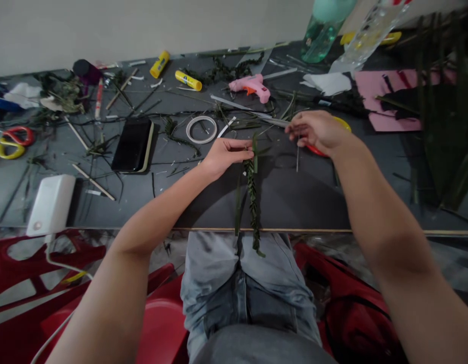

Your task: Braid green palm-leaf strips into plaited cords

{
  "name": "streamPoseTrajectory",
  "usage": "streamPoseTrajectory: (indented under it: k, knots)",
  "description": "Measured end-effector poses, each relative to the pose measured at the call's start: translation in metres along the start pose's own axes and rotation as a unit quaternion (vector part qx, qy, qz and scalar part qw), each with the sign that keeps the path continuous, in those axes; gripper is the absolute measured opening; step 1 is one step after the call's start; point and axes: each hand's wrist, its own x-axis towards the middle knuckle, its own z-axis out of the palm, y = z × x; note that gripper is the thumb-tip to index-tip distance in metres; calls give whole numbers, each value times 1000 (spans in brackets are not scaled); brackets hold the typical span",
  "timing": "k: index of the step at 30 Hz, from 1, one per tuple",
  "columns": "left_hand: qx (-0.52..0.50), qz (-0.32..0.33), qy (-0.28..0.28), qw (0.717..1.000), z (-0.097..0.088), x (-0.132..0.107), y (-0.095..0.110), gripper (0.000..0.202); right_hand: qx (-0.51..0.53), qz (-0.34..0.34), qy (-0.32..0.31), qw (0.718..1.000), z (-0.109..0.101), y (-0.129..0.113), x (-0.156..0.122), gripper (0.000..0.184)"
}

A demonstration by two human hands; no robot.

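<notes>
My left hand [228, 157] pinches the top of a braided strip of green leaf [252, 197] between thumb and fingertips. The braid hangs down over the table's front edge, with loose leaf ends around the pinch and a flat leaf strip [238, 207] beside it. To the right, my right hand [313, 130] is closed around scissors [316, 150] with red and yellow handles, partly hidden by the hand. Their metal blades seem to point left. A thin pale strip [298, 157] hangs down by the right fingertips; whether the fingers grip it I cannot tell.
Behind the hands lie a tape roll [201, 130], a pink glue gun [252, 87] and yellow glue sticks [188, 80]. A phone [132, 145] and white power bank [52, 202] are left. Bottles [325, 30], pink paper [381, 121] and large leaves [450, 151] stand or lie right.
</notes>
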Motion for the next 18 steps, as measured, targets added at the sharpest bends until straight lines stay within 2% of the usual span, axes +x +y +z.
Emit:
streamPoseTrajectory:
  k: [2, 5, 9, 13, 18]
  knots:
    - [16, -18, 0, 1000, -3, 2, -1, 31, 54, -27, 4, 998, 1, -3, -1, 22]
    - [28, -34, -5, 999, -4, 3, -3, 37, 94, -28, 8, 995, 4, -9, -6, 20]
    - [38, -40, -32, 998, -1, 1, -2, 39, 169, -52, 41, 983, 20, -11, -13, 20]
    - [55, -38, -58, 996, 1, -3, 1, 39, 118, -123, 87, 981, 39, -2, -14, 22]
    - [53, -35, -62, 996, 1, -2, -1, 40, 114, -175, 85, 974, 42, 13, -6, 32]
